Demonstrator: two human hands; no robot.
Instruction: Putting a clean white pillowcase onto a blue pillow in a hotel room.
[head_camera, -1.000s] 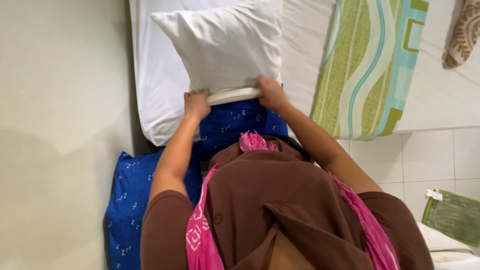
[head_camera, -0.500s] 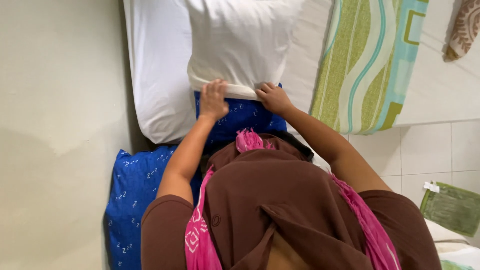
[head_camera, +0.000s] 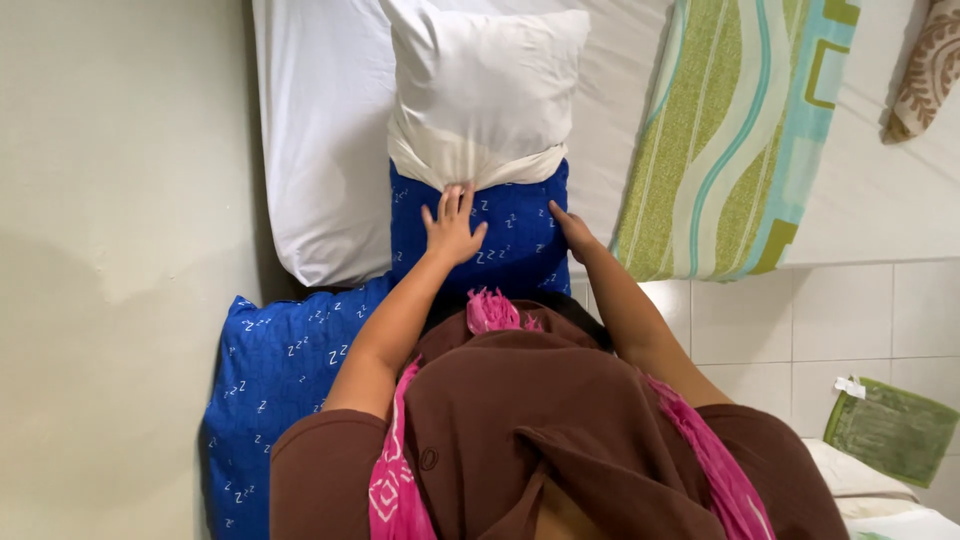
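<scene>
A blue pillow (head_camera: 500, 235) with small white marks lies in front of me, its far end tucked into a white pillowcase (head_camera: 485, 90). The pillowcase's open edge is bunched across the pillow. My left hand (head_camera: 450, 225) lies flat on the blue pillow just below that edge, fingers spread, holding nothing. My right hand (head_camera: 573, 230) presses against the pillow's right side, fingers extended. A brown top and a pink scarf (head_camera: 400, 470) on my chest fill the lower view.
A second blue pillow (head_camera: 265, 400) lies at lower left against a pale wall (head_camera: 120, 250). A white pillow (head_camera: 320, 150) sits left of the pillowcase. A green striped sheet (head_camera: 730, 130) covers the bed on the right, above tiled floor (head_camera: 850, 310) and a green mat (head_camera: 890, 430).
Both hands let go of the pillowcase's open edge and dropped onto the blue pillow. More of the blue pillow now shows below the bunched edge.
</scene>
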